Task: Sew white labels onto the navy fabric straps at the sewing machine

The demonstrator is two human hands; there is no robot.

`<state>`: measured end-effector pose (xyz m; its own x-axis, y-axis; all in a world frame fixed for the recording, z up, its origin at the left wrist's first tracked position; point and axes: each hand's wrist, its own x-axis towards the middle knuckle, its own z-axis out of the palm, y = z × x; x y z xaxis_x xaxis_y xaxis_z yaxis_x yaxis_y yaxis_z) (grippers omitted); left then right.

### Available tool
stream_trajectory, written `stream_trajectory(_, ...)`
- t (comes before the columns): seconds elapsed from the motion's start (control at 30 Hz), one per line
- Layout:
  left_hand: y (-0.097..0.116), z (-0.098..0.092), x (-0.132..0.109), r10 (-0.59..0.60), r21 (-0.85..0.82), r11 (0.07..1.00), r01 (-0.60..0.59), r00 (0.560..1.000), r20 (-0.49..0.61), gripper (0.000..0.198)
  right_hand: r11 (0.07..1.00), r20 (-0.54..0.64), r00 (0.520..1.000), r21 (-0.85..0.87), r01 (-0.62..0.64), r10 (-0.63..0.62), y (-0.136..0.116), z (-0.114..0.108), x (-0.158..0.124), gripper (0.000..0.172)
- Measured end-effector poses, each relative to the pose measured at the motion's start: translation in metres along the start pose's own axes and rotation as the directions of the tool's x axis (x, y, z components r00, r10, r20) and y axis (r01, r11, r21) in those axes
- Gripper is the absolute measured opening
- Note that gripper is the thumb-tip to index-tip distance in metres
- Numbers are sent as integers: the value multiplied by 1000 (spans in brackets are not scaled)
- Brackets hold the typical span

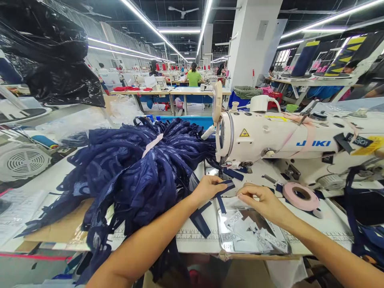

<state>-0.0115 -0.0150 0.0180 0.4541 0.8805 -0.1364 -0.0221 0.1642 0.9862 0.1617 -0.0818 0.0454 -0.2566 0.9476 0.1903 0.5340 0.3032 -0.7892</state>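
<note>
My left hand is closed on a navy fabric strip just in front of the needle area of a white sewing machine. To its right, my right hand has thumb and fingertips pressed together; what they pinch, perhaps a small white piece, is too small to tell. Below that hand lies a metal tray with white printed labels. A large heap of navy garments, tied with a pale band, lies left of the machine.
A pink tape roll lies right of my right hand. Black plastic hangs at upper left. Navy fabric hangs at the right edge. Further back, a person in green sits among worktables.
</note>
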Motion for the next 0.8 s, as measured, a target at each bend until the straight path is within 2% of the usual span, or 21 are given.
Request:
stream_trajectory(0.1,3,-2,-2,-14,0,1000,14,1000,-2,35,962,68,989,234,-142,130,-1,7,8,32)
stream_trajectory(0.2,6,-4,-2,-25,5,1000,25,1000,-11,32,899,82,979,388,-206,188,-2,3,7,39)
stream_trajectory(0.33,7,-5,-1,-9,-1,1000,9,1000,-17,30,900,35,970,366,-237,242,2,-8,0,36)
stream_trajectory(0.43,7,-4,0,-12,-18,1000,12,1000,-26,30,901,5,972,374,-220,236,7,-11,-4,37)
stream_trajectory(0.53,7,-3,0,-13,-30,999,12,999,-33,30,880,44,976,426,-210,212,8,-7,-5,33)
stream_trajectory(0.63,7,0,-2,8,-15,1000,-8,999,-42,30,865,124,963,424,-269,238,5,2,-3,32)
stream_trajectory(0.7,8,1,-3,17,-15,1000,-18,999,-36,33,883,66,967,394,-253,248,4,9,2,32)
stream_trajectory(0.8,8,2,-5,8,-38,999,-9,1000,-19,37,938,-196,963,326,-115,186,5,20,13,29)
